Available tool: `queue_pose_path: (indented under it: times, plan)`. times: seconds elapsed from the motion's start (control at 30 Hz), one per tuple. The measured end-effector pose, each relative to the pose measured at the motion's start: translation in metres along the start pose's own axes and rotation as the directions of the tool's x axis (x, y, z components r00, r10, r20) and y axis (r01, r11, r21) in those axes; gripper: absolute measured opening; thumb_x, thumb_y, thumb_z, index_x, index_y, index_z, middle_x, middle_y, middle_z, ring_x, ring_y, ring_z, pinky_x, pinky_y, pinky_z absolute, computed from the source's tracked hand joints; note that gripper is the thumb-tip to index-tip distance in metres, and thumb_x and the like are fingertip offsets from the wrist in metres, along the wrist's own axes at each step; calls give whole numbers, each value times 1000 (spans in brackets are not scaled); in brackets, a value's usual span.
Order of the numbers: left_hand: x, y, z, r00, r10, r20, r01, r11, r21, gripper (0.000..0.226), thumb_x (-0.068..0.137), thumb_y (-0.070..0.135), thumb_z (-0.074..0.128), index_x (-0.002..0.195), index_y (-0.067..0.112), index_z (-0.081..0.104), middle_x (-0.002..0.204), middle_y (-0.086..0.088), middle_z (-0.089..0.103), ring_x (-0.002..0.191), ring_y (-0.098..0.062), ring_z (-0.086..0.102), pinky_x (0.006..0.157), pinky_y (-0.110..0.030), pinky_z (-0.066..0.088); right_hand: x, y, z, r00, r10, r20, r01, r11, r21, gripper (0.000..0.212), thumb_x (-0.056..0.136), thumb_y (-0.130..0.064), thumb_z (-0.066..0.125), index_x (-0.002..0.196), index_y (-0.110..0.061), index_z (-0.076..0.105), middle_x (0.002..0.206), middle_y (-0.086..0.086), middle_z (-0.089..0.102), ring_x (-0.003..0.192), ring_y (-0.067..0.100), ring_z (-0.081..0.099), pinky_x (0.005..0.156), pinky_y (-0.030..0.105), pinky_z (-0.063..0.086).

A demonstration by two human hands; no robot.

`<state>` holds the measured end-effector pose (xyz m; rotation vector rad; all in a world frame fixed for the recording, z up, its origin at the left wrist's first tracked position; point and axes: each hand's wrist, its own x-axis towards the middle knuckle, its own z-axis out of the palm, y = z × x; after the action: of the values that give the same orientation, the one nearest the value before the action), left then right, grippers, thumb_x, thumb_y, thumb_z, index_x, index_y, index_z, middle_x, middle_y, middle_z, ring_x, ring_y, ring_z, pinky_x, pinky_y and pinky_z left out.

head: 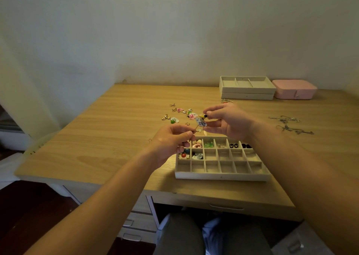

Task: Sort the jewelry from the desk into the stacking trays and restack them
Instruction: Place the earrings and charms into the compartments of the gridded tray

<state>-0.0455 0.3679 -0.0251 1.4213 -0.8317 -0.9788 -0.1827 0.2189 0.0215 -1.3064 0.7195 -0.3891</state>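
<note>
- Now, both hands are raised just behind the compartment tray [221, 176], with one fan earring [201, 122] held between them above the desk [116, 138].
- The left hand [171, 138] pinches the thin wire at the earring's lower end between thumb and forefinger, its other fingers curled in.
- The right hand [227, 121] pinches the small yellow and dark bead at the upper end, its remaining fingers loosely extended below.
- The tray sits near the desk's front edge; its back row and the left cells of the second row hold pieces, among them a matching blue-and-white fan piece [197, 156].
- Loose jewelry [180, 113] lies scattered on the desk behind the hands.
- Silver chains [289, 124] lie well to the right.
- Two stacked trays [246, 91] stand at the back by the wall, and just beside them is a pink box [294, 89].
</note>
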Motion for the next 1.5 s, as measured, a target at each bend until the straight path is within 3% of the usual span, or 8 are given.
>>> queue_pose_path:
  times: [0.2, 0.4, 0.6, 0.83, 1.03, 1.17, 1.37, 1.5]
  plan:
    - [1, -3, 3, 996, 84, -21, -76, 962, 262, 10, 90, 11, 73, 99, 15, 77, 80, -1, 75, 71, -12, 59, 61, -23, 46, -1, 12, 4, 999, 36, 33, -38, 997, 68, 13, 92, 4, 66, 104, -1, 66, 107, 19, 67, 94, 30, 72, 68, 31, 64]
    - [7, -12, 6, 993, 118, -15, -103, 915, 389, 25, 88, 2, 73, 83, 27, 78, 76, 6, 75, 67, -7, 61, 61, -20, 46, 1, 20, 0, 1000, -18, 8, 19, 995, -97, 17, 85, 13, 70, 98, 2, 69, 109, 17, 67, 99, 31, 72, 71, 31, 63]
    - [10, -20, 5, 985, 156, -66, -105, 866, 489, 27, 86, 1, 73, 81, 27, 79, 77, -4, 77, 66, -14, 67, 69, -33, 56, 4, 27, -8, 997, -68, -35, 55, 955, -292, 20, 82, 10, 75, 99, 1, 71, 103, 16, 69, 92, 26, 73, 69, 28, 61]
    - [3, -19, 6, 964, 243, -110, -110, 737, 667, 20, 79, 12, 83, 76, 28, 73, 72, 4, 73, 62, -8, 69, 59, -12, 49, 4, 32, -10, 990, -144, -5, 122, 855, -504, 17, 83, 9, 75, 98, 1, 73, 92, 14, 70, 81, 21, 71, 68, 27, 62]
    - [1, -20, 6, 963, 263, -50, -147, 675, 723, 16, 80, 17, 84, 80, 29, 73, 78, 7, 71, 73, -8, 67, 72, -28, 55, 6, 33, -12, 985, -175, -8, 137, 799, -585, 20, 82, 4, 79, 98, -9, 76, 93, 11, 73, 85, 23, 73, 70, 29, 63]
    - [-2, -17, 11, 964, 264, 28, -196, 640, 743, 13, 85, 9, 77, 90, 21, 79, 78, 9, 70, 72, -2, 64, 70, -21, 50, 4, 31, -13, 981, -195, 14, 164, 781, -602, 18, 82, 3, 79, 96, -7, 77, 91, 10, 75, 82, 22, 74, 71, 29, 63]
    - [-5, -13, 17, 951, 262, 165, -275, 467, 841, 15, 89, 12, 74, 99, 22, 80, 92, 6, 73, 78, -6, 62, 77, -23, 52, 3, 33, -7, 981, -164, 104, 192, 741, -643, 16, 80, 2, 81, 90, -10, 77, 89, 8, 76, 80, 19, 75, 69, 25, 61]
    - [-2, -14, 13, 957, 253, 139, -253, 503, 827, 16, 82, 12, 80, 91, 26, 79, 83, 9, 74, 76, -6, 68, 78, -31, 57, 7, 37, -2, 977, -159, 144, 213, 670, -711, 17, 78, -2, 84, 89, -13, 79, 86, 3, 77, 82, 18, 74, 73, 29, 62]
